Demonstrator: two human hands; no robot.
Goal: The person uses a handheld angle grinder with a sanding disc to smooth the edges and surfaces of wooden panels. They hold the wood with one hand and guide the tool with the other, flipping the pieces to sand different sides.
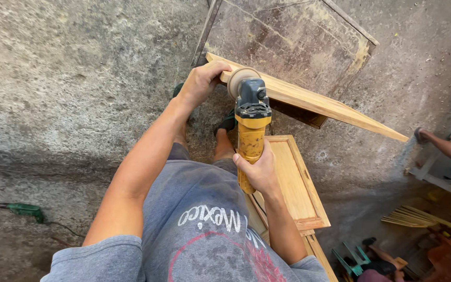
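- Head view, left arm: my arm runs forward and nearly straight from the shoulder; my left hand (200, 83) is closed over the near end of the board (309, 99), thumb on the top face, fingers wrapped under the edge.
- Head view, right arm: my elbow is bent and tucked in, forearm angled up; my right hand (258, 172) is wrapped tight around the yellow body of the sander (250, 122), thumb side toward me.
- Sander: it points away from me, black head uppermost, and its round disc (240, 79) sits against the board just beside my left hand.
- Board: pale wood, slanting from my left hand down to the right, above a dark framed panel (293, 42).
- Below: a panelled door (293, 183) lies under my right hand; a green drill (23, 210) lies well apart on the concrete floor (69, 78).
- Right edge: another person's legs (447, 146).
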